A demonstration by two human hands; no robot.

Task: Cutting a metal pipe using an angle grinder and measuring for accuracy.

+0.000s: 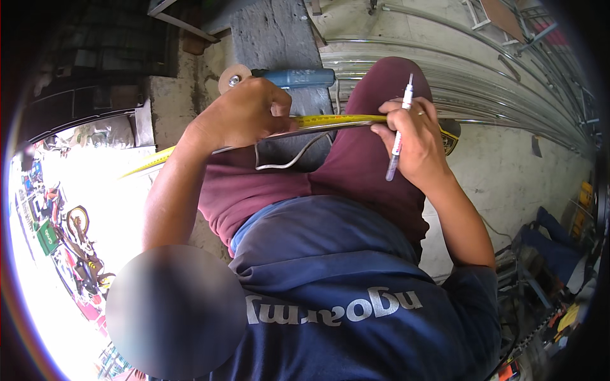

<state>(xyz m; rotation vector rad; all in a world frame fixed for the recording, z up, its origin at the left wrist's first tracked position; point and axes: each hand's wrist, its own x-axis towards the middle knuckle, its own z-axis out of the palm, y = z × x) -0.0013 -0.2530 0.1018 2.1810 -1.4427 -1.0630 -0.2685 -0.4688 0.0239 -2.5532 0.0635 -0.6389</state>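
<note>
A yellow tape measure blade [343, 119] is stretched along a thin shiny metal tube [311, 129], both lying crosswise over my thighs. My left hand [235, 114] is closed around the tube and the blade, its fingertips partly hidden. With my right hand [416, 140] I hold a white marker pen [406, 100] upright between the fingers, while thumb and fingertips pinch the blade and tube. The tape's black and yellow case [450, 138] sits just beyond that hand. Past my left forearm, the blade's far end [149, 162] sticks out to the left.
A blue angle grinder [298, 78] with a round tan disc [232, 79] rests on a worn grey plank [270, 32] ahead. Its pale cable [289, 166] loops near my legs. Long metal tubes [445, 89] cover the floor at right. Motorbikes [79, 254] stand outside in bright light at left.
</note>
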